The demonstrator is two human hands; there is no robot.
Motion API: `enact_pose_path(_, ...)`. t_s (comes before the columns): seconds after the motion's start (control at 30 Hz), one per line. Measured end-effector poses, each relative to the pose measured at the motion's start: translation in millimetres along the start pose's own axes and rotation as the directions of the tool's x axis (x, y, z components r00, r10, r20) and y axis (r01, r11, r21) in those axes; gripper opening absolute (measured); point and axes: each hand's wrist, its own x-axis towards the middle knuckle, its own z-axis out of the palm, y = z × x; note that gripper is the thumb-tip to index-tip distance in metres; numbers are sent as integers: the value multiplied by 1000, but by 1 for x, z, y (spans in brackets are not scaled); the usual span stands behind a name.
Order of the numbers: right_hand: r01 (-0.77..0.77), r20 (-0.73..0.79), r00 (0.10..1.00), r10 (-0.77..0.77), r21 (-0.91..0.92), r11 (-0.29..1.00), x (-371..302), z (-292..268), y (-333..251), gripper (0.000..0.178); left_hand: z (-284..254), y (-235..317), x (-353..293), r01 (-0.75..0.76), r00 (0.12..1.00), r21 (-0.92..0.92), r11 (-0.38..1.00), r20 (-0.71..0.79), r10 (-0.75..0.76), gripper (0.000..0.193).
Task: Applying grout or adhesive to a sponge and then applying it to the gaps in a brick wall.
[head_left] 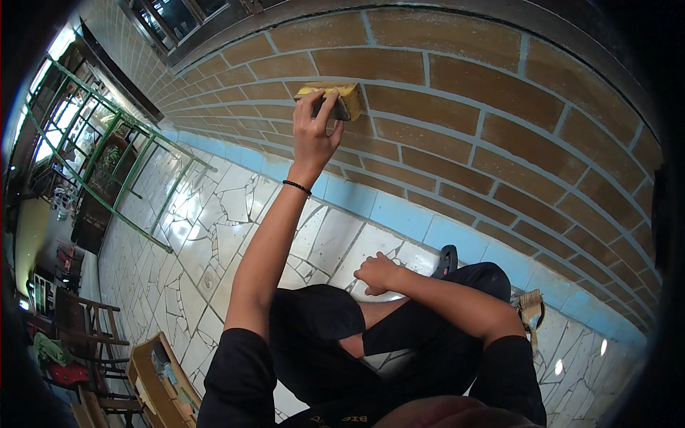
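With arm stretched forward, my left hand grips a yellow sponge block with a dark, dirty side. Its face meets the brown brick wall, which has pale grey joints. A dark bead bracelet circles that wrist. My right hand is curled into a fist above the floor, by my bent legs, and nothing shows in it. To the right of my knee, a paintbrush with pale bristles rests at what looks like a small container, partly hidden by my arm.
Light blue tiles line the wall's foot above a floor of broken white tile. A green metal frame stands at the left. Wooden chairs and an open wooden box with things inside are at lower left. A dark window frame tops the wall.
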Motion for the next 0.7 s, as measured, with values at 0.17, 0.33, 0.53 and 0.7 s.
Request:
enact_pose_path(0.17,-1,17,1000,1,4,1000,0,-1,1,46,1,1,2,-3,1000,-9,1000,5,3,72)
enact_pose_path(0.33,2,23,1000,-2,9,1000,-1,-2,1,48,1,0,0,-4,1000,-13,1000,8,4,72)
enact_pose_path(0.53,0,33,999,-1,19,1000,-1,-3,0,49,0,0,1,-7,1000,-11,1000,13,7,72)
enact_pose_path(0.7,-13,27,1000,12,23,1000,-1,1,2,46,2,8,0,31,999,31,999,-24,-30,76)
